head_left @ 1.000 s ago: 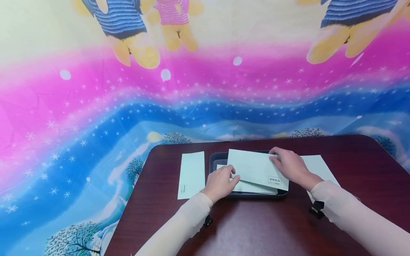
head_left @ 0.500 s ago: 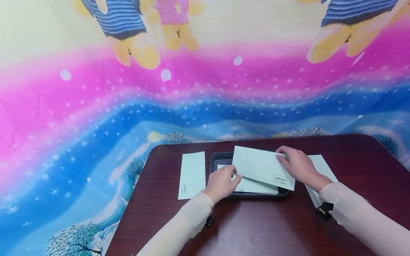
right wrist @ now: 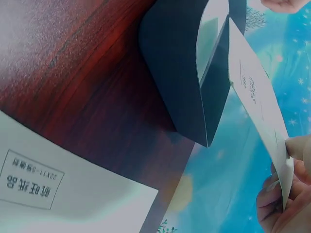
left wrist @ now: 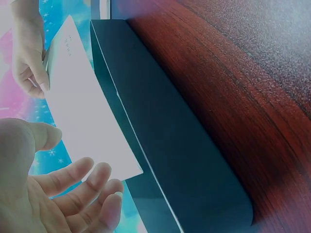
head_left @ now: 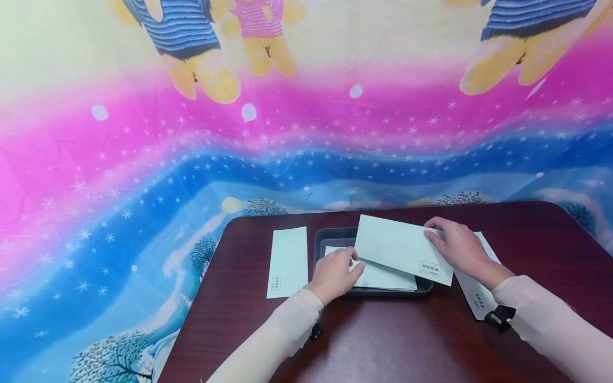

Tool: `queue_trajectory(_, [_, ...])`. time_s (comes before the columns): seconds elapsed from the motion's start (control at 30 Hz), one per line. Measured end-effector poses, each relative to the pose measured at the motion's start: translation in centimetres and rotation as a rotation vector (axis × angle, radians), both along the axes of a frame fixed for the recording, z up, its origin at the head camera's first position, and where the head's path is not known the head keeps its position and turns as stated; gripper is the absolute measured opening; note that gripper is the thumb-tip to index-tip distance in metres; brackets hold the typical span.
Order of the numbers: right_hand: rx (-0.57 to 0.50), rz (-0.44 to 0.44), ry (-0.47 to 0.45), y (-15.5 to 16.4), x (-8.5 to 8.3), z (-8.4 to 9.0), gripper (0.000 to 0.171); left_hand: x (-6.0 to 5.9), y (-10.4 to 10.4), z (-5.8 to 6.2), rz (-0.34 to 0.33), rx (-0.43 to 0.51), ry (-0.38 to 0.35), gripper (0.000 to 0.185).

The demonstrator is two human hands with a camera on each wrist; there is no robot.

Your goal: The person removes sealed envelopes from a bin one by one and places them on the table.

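Flat rectangular paper envelope [head_left: 399, 246], pinched

Left hand [head_left: 333, 274] loosely open, right hand [head_left: 458, 249] pinching

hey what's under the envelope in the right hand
Under the lifted envelope sits the dark tray, with more envelopes stacked inside. How many cannot be seen.
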State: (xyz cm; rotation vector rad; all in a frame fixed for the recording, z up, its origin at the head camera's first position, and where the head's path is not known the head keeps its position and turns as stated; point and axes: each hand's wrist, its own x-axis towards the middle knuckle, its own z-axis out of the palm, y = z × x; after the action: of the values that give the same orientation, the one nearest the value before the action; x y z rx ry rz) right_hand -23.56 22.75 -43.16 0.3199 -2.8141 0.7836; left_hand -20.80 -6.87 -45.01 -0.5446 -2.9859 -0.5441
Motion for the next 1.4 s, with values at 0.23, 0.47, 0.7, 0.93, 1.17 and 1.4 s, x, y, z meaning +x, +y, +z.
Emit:
queue_trajectory(0.23, [-0.005, -0.009, 0.032, 0.9, 0.4, 0.2, 0.019, 0.1, 0.5, 0.2, -0.004, 0.013, -0.005, 0.027])
queue_trajectory(0.47, [-0.020, -0.040, 0.030, 2.2, 1.0, 0.4, 0.020, 0.1, 0.8, 0.1, -0.001, 0.006, 0.004, 0.026])
queue_trajectory(0.7, [-0.024, -0.056, 0.030, 3.4, 1.3, 0.4, 0.021, 0.2, 1.1, 0.2, -0.007, 0.005, 0.002, 0.026])
queue_trajectory(0.93, [-0.026, -0.082, 0.023, 4.5, 1.6, 0.5, 0.022, 0.4, 1.6, 0.3, -0.025, 0.006, 0.001, 0.026])
queue_trajectory(1.17, [-0.037, -0.104, -0.002, 5.7, 2.0, 0.2, 0.026, 0.6, 1.8, 0.3, -0.025, -0.006, 0.004, 0.026])
queue_trajectory(1.4, [-0.070, -0.125, 0.027, 6.5, 2.0, -0.2, 0.024, 0.8, 1.9, 0.2, -0.030, -0.009, -0.003, 0.025])
